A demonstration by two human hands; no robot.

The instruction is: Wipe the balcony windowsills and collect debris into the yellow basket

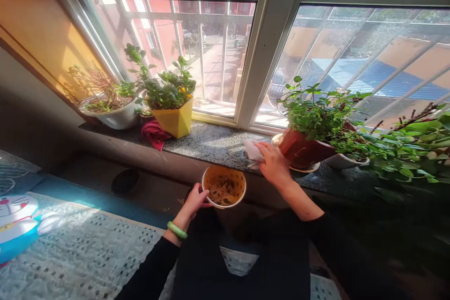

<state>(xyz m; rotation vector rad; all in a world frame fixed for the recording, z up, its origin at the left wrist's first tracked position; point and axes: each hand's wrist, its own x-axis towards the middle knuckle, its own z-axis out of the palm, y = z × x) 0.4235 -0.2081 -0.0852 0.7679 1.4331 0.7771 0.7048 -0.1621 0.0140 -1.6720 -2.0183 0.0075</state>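
My left hand point(194, 200), with a green bangle at the wrist, grips the rim of a round tub point(240, 188). Dry brown leaves and bits lie inside the tub, which I hold just below the edge of the speckled stone windowsill point(214, 143). My right hand point(276, 164) is closed on a crumpled white tissue point(253, 151) and presses it on the sill near the front edge. A reddish-brown plant pot point(304, 150) with leafy green stems stands right beside my right hand.
A yellow pot point(175, 119), a white pot point(121, 116) and a dark red cloth point(154, 134) are at the sill's left. Trailing plants point(404, 150) spread along the right. Below is a patterned bedspread point(91, 248) with a blue-and-white plush toy point(21, 229).
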